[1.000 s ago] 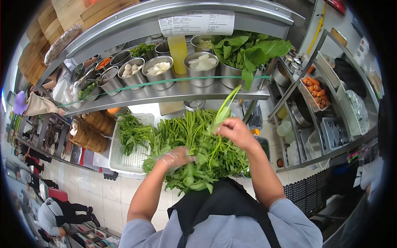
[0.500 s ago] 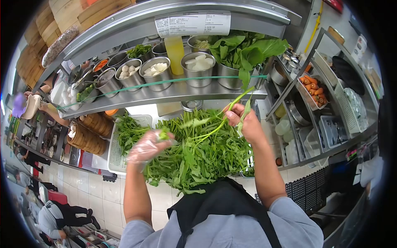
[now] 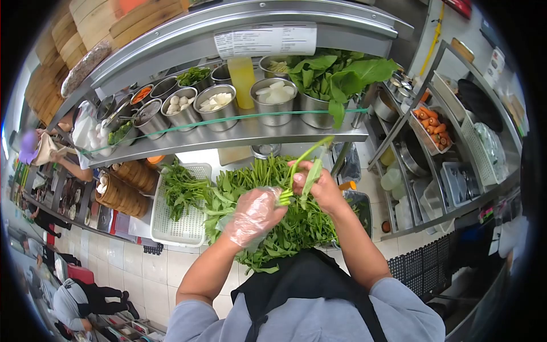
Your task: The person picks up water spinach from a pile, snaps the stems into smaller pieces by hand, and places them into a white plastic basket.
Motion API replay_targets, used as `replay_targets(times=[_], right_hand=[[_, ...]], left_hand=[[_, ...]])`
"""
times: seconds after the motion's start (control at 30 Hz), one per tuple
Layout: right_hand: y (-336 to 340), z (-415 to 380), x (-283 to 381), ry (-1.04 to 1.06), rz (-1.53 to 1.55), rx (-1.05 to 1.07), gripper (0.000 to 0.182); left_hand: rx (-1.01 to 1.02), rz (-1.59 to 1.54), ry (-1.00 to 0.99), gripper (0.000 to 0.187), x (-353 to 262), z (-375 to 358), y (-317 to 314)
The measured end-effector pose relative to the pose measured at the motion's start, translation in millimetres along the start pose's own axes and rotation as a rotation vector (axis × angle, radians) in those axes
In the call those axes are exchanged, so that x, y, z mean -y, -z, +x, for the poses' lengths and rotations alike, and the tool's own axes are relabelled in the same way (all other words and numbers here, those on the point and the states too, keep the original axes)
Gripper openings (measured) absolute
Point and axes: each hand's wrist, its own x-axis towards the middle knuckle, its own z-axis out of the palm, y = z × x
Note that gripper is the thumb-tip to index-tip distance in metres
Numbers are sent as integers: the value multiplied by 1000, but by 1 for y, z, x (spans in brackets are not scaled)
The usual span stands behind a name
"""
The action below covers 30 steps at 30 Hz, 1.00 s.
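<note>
Sorting leafy greens: the gloved left hand (image 3: 254, 214) and bare right hand (image 3: 319, 185), fingers closed, pinch one green stalk (image 3: 302, 165) above the large heap of greens (image 3: 268, 199), while few picked sprigs (image 3: 182, 188) lie in the white basket (image 3: 176, 228), so most seems left.

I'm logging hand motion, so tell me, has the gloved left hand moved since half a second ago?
Yes. The left hand has swung right, away from the white basket, and now meets the right hand at a green stem.
</note>
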Motion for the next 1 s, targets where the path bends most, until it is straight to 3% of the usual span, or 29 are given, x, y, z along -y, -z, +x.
replay_targets(times=[0.1, 0.17, 0.23, 0.37, 0.43, 0.57, 0.63, 0.7, 0.9, 1.0], right_hand=[[14, 3, -10, -57, 254, -13, 29], [18, 2, -11, -82, 253, -32, 26], [18, 1, -12, -40, 237, 38, 24], [8, 1, -16, -46, 236, -5, 21], [5, 2, -16, -10, 264, -36, 18], [2, 0, -18, 150, 161, -184, 15], [-5, -1, -17, 190, 85, -215, 14], [-14, -2, -20, 189, 48, -212, 12], [-23, -3, -28, 254, 27, -232, 9], [-25, -2, -36, 294, 9, -181, 14]], left_hand=[[155, -61, 48, 32, -2, 5, 8], [214, -35, 63, 31, -3, 9, 16], [420, -132, 131, 31, -3, 13, 24], [541, -272, 163, 31, 7, 13, 18], [372, -273, 104, 29, 2, 14, 25], [164, -405, 390, 27, -15, 12, 38], [90, -416, 408, 26, -22, 14, 22], [-81, -436, 321, 25, -19, 14, 0], [-234, -368, 285, 19, -20, 11, -19], [-311, -271, 145, 14, -14, 8, -21]])
